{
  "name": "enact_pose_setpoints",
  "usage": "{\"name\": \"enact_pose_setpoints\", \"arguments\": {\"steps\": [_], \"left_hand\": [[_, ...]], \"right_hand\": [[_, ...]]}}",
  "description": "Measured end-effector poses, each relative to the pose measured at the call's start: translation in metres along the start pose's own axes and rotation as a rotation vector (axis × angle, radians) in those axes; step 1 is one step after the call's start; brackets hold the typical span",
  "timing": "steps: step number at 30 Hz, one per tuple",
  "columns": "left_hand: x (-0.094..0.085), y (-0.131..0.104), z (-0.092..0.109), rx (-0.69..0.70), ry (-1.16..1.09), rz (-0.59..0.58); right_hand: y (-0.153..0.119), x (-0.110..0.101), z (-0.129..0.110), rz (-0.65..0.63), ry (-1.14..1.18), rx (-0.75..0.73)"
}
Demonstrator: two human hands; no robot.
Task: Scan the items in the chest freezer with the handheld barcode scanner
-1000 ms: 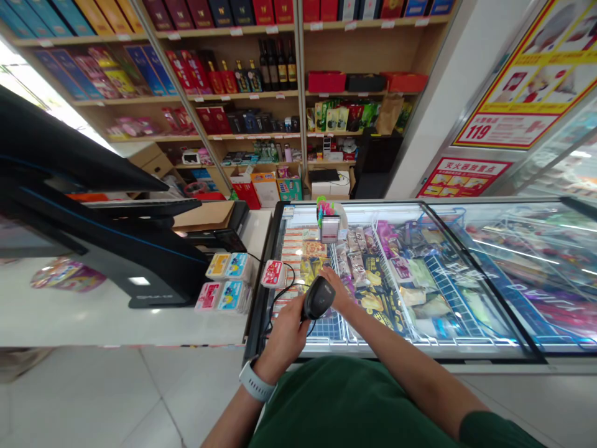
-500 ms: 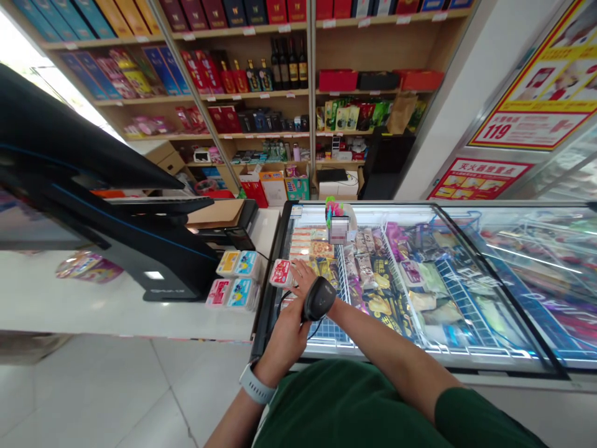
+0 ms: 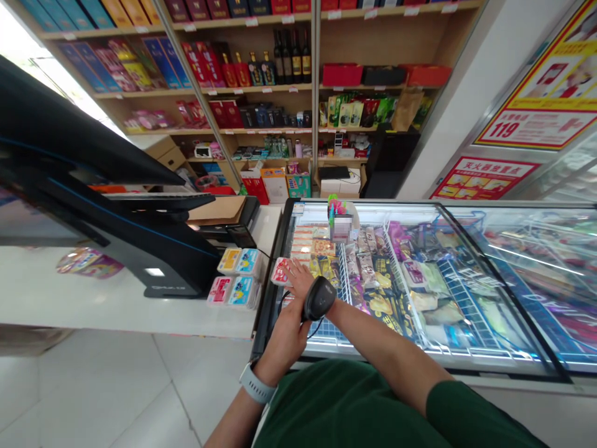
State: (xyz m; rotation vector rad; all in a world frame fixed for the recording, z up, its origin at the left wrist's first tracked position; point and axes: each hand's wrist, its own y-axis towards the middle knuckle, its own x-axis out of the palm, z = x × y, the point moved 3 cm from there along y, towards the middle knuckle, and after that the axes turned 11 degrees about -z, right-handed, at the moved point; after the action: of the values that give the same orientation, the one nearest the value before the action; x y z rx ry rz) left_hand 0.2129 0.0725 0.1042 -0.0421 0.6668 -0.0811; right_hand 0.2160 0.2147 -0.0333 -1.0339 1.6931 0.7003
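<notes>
Shop shelving is filling the far wall, and below it, from the head camera, I am looking down at a glass-topped chest freezer [image 3: 466, 280] butting against a white checkout counter [image 3: 116, 305].

My left hand [image 3: 284, 333] is wrapping closed around the grip of a black handheld barcode scanner [image 3: 319, 297], its head pointing forward over the freezer's near left corner. My right hand [image 3: 298, 277] is reaching across with the fingers spread flat on a small red-and-white packet [image 3: 281, 271] that is lying on the glass at the freezer's left edge, just beside the counter; I cannot tell whether it is gripping the packet or only pressing on it.

Compared with a second ago, the right hand is now further left: it was beside the scanner over the frozen goods, and it is now sitting on the packet. The scanner is barely shifting. By my judgement, hand and scanner are converging on that packet.

Room to move is narrow to the left: yellow, blue and pink small packs [image 3: 236, 277] are crowding the counter edge, with a black till screen [image 3: 116, 205] behind them. To the right the glass lid is lying open and unobstructed.
</notes>
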Motion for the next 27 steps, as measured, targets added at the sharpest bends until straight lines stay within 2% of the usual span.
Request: {"name": "enact_pose_setpoints", "arguments": {"steps": [8, 16, 19, 24, 27], "left_hand": [[0.001, 0.003, -0.001, -0.009, -0.014, -0.006], [0.003, 0.006, -0.003, 0.011, 0.015, 0.002], [0.003, 0.006, -0.002, 0.008, 0.022, -0.006], [0.006, 0.007, -0.003, -0.009, 0.033, -0.02], [0.007, 0.008, -0.003, -0.003, 0.03, -0.015]], "right_hand": [[0.003, 0.007, 0.0, 0.057, -0.027, 0.015], [0.001, 0.013, 0.004, 0.115, -0.064, -0.089], [-0.007, 0.008, 0.005, 0.117, -0.068, -0.112], [-0.034, -0.013, 0.0, 0.089, -0.076, -0.226], [-0.047, -0.02, 0.0, 0.089, -0.021, -0.166]]}}
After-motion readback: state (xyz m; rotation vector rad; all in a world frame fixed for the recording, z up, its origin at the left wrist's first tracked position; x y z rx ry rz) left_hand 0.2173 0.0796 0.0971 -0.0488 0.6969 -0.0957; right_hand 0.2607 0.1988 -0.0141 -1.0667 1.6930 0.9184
